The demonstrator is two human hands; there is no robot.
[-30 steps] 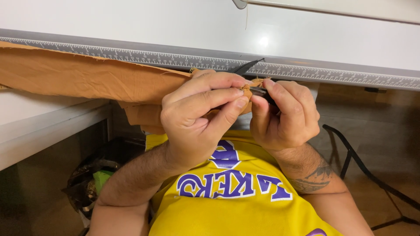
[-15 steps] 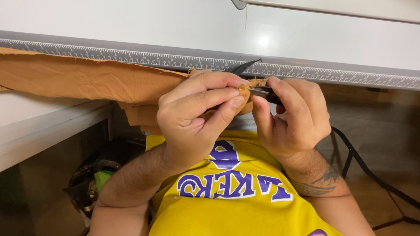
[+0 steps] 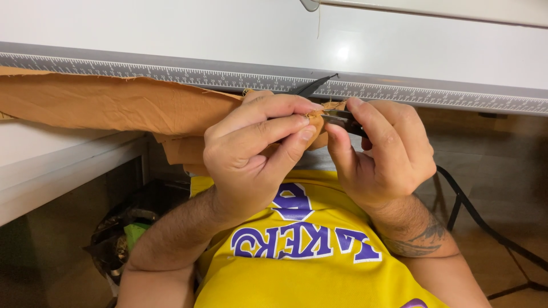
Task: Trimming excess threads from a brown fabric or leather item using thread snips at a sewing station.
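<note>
Your right hand (image 3: 385,154) has slid a bit lower & toward frame centre vs. a sec ago, so the small dark metal snips (image 3: 341,118) sit tighter on the frayed edge of the orange-brown woven cloth (image 3: 114,105). Your left hand (image 3: 257,151) hasn't budged: thumb & fingers pressed together, pinching that cloth edge at centre frame. Right fingers are curled, pinching the snips. Blade tips & the thread are hidden behind your fingers; can't tell if the blades are closed.
</note>
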